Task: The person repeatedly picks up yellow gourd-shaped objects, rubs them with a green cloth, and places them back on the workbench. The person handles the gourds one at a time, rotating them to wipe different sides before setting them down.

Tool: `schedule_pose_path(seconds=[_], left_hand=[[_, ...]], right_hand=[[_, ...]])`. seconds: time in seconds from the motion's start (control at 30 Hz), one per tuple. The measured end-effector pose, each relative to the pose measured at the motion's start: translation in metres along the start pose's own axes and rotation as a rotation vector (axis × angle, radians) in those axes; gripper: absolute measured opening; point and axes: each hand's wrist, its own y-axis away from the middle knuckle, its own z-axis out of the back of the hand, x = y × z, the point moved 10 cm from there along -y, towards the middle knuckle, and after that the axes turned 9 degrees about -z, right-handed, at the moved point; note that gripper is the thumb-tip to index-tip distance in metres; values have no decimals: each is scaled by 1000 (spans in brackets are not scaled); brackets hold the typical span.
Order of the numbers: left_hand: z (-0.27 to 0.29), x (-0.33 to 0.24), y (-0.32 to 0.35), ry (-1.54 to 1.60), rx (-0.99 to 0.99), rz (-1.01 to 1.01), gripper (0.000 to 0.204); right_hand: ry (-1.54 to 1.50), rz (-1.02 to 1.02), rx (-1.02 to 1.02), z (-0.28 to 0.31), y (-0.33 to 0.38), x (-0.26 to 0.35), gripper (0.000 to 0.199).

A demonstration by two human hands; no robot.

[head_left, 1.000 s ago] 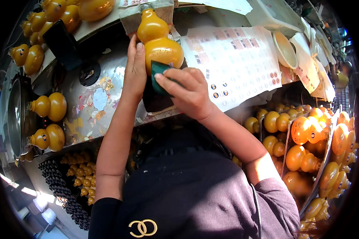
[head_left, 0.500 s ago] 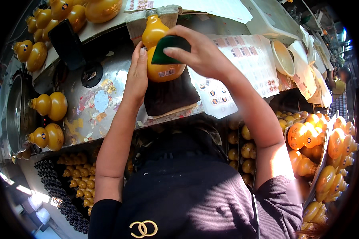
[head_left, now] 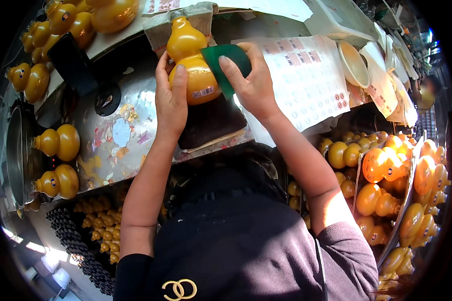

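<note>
Curling around the lower bulb of a yellow gourd-shaped bottle (head_left: pixel 190 65), the left hand (head_left: pixel 171 100) wraps its fingers (head_left: pixel 178 83) snugly so the glossy, rounded surface does not twist or slip; the bottle stands nearly upright, raised above the tabletop (head_left: pixel 120 135) in front of the person's chest. Against the bottle's right flank, the right hand (head_left: pixel 253 85) pinches a green pad (head_left: pixel 226 62) between thumb and fingers (head_left: pixel 230 75), pressing the pad flat to the bulb near the small white label, a grip that looks suited to rubbing while the other hand braces from the opposite side. Below the bottle lies a dark cloth (head_left: pixel 208 123) on the shiny, paint-flecked tabletop, apparently there to cushion the work. Just to the right, a white sheet of printed stickers (head_left: pixel 311 85) rests within easy reach, with a shallow cream bowl (head_left: pixel 354 62) beyond it. 2 more gourd bottles (head_left: pixel 58 160) lie on their sides at the left edge, and trays of orange gourd bottles (head_left: pixel 402 175) fill the right side, well apart from the hands.
</note>
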Motion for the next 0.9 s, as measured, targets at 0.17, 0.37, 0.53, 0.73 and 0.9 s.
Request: schedule_pose_path(seconds=[0.17,0.37,0.53,0.73,0.9], left_hand=[[2,4,1,47,-2,18,55],[6,7,-3,15,-23,63,48],[20,25,-2,-9,91,126,61],[5,-7,17,-425,291,-174,102],[4,-50,24,-660,123,-473,82]], right_hand=[[20,46,-76,11,1,-4,34],[378,896,49,-16,66,81,31],[236,647,316,-24,100,37,33],[-738,-597,37,47,93,-76,17],[-681,-685,-151,117,108,-122,39]])
